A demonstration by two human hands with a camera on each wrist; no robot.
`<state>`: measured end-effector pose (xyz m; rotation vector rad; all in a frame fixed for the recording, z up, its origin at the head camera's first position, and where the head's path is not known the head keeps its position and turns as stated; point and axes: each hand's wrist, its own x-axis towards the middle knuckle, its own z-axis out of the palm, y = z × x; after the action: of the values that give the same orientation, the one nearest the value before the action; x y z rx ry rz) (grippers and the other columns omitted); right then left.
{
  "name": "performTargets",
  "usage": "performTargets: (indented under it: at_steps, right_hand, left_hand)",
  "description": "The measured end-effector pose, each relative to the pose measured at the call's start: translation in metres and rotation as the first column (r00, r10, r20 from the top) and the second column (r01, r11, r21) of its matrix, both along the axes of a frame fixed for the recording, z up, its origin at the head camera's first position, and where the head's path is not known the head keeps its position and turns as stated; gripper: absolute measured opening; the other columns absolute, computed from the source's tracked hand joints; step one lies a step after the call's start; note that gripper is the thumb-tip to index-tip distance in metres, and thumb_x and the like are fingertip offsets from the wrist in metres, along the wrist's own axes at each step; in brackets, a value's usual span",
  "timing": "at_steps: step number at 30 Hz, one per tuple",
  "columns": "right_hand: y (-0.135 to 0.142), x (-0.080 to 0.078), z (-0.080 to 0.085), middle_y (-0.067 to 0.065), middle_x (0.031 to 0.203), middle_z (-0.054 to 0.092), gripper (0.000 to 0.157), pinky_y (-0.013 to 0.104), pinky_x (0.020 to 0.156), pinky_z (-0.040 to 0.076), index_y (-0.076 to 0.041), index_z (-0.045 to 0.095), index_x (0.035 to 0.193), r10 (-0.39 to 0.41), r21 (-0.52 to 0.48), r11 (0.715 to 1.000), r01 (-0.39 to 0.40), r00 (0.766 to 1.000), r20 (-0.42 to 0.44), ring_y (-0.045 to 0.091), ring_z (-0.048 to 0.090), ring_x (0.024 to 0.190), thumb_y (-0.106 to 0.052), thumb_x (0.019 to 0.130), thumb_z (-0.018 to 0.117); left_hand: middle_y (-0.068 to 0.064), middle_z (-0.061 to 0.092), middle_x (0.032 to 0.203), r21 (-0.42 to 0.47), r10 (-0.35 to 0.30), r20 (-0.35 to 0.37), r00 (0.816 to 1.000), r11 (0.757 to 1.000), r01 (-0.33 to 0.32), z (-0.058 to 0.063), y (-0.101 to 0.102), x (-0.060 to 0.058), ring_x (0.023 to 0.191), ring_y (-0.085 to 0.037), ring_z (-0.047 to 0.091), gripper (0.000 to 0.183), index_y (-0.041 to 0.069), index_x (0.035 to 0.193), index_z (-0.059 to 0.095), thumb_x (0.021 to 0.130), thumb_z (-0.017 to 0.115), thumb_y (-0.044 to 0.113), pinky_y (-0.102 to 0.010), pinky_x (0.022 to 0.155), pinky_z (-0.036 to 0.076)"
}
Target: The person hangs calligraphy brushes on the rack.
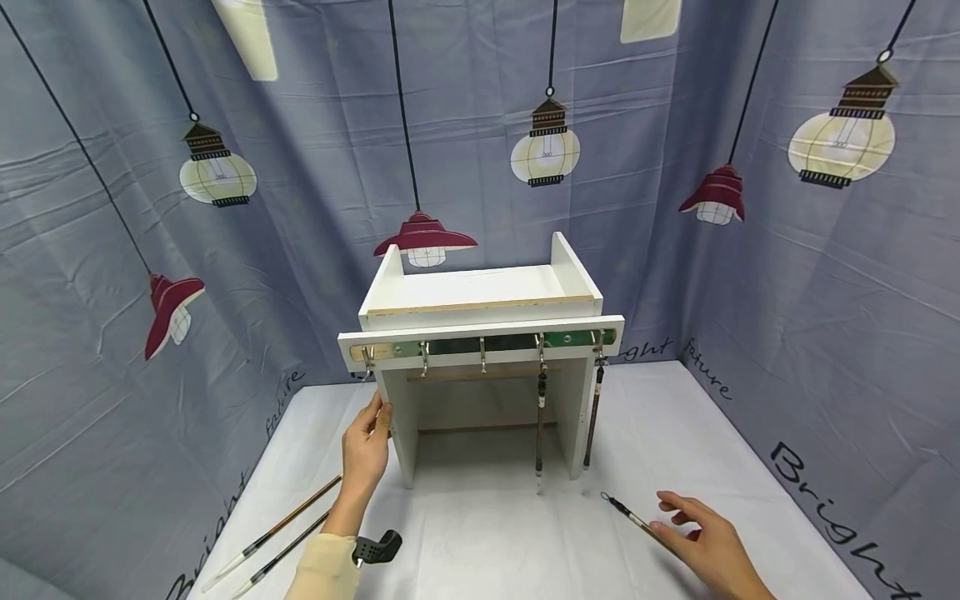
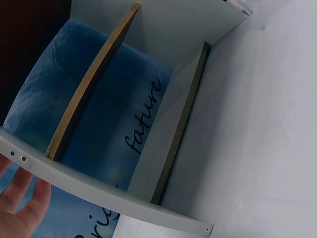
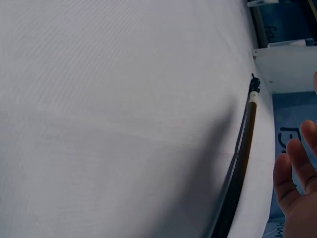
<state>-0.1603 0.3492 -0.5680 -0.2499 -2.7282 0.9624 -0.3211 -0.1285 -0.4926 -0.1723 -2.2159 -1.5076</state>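
A white wooden shelf (image 1: 480,317) stands on the table, with a row of metal hooks along its front rail. My left hand (image 1: 367,446) touches the outside of its left side panel (image 2: 119,193); in the left wrist view the fingertips rest against that panel. Two writing brushes hang from the right hooks: an inner brush (image 1: 540,425) and an outer brush (image 1: 593,417). A loose brush (image 1: 637,523) with a dark loop end lies on the cloth beside my right hand (image 1: 705,537). In the right wrist view, the fingers are loosely spread, apart from this brush (image 3: 245,134).
At the left of the white table (image 1: 465,542) lie a brown-handled brush (image 1: 292,515) and a dark-handled brush (image 1: 288,547), partly behind my left forearm. A grey-blue curtain (image 1: 322,125) printed with lamps surrounds the table.
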Motion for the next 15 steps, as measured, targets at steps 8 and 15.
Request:
performTargets:
  at_steps: [8,15]
  right_hand:
    - [0.0036,-0.0003,-0.0030,0.009,0.114,0.073,0.062,0.023,0.067,0.049,-0.005,0.068,0.132,0.003,0.004,1.000,-0.003,0.999,0.050,0.013,0.061,0.091,-0.044,0.086,0.083]
    - [0.0068,-0.0021,-0.0095,0.006,0.110,0.074,0.059,0.023,0.068,0.050,-0.006,0.070,0.129,-0.002,0.009,1.000,0.002,0.998,0.057,0.013,0.061,0.090,-0.042,0.085,0.084]
  left_hand:
    - [-0.012,0.064,0.142,-0.013,0.004,0.004,1.000,1.000,-0.004,-0.0005,-0.0002,-0.0009,0.112,-0.032,0.070,0.050,0.012,0.151,0.052,0.108,0.056,0.036,-0.027,0.082,0.056]
    - [-0.013,0.065,0.141,-0.016,0.005,-0.007,1.000,1.000,-0.005,0.0006,0.0001,-0.0006,0.111,-0.032,0.070,0.050,0.010,0.150,0.053,0.107,0.056,0.035,-0.025,0.080,0.056]
